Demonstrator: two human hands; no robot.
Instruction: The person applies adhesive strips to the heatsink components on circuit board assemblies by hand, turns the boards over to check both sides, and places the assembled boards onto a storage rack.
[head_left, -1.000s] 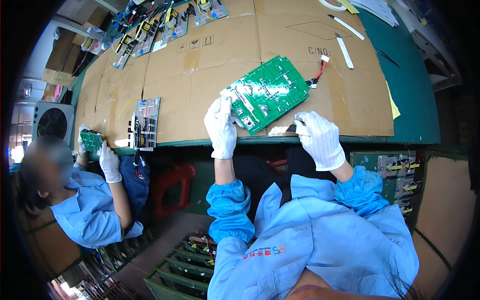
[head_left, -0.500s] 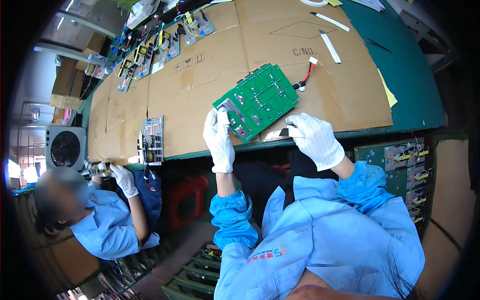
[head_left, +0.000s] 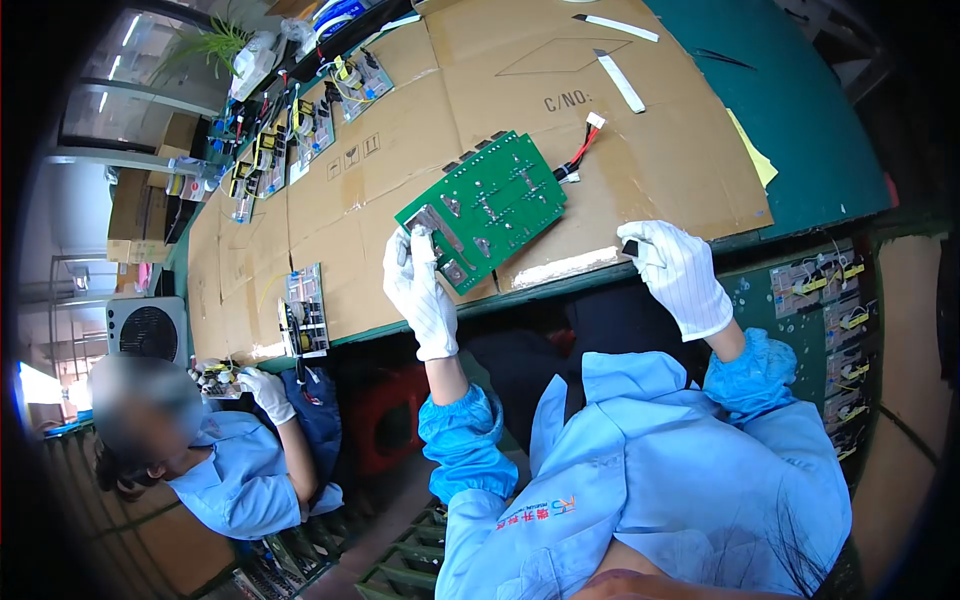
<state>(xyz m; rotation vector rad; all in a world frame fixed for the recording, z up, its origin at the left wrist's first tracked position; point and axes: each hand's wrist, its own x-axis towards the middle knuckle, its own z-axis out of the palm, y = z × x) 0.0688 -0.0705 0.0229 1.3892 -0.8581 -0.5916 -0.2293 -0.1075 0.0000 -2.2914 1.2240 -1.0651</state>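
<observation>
My left hand [head_left: 421, 291], in a white striped glove, is closed on the near left corner of a green circuit board [head_left: 490, 210]. The board is tilted, its soldered side facing me, and red and black wires with a white plug [head_left: 595, 121] come from its far right end. My right hand [head_left: 682, 275], gloved too, is apart from the board, near the table's front edge. Its fingers are pinched on a small tool with a black tip [head_left: 630, 248]; the rest of the tool is hidden in the glove.
Cardboard [head_left: 390, 200] covers the green table. Two white strips with dark tips, one nearer [head_left: 622, 82], and black tweezers [head_left: 724, 58] lie at the back right. Several boards with components [head_left: 305, 310] stand to the left, where a co-worker's gloved hand [head_left: 268, 394] holds another. A fan [head_left: 147, 330] is beyond.
My right hand has moved right, away from the circuit board, still pinching the black-tipped tool. My left hand keeps hold of the board. The whole view has shifted slightly.
</observation>
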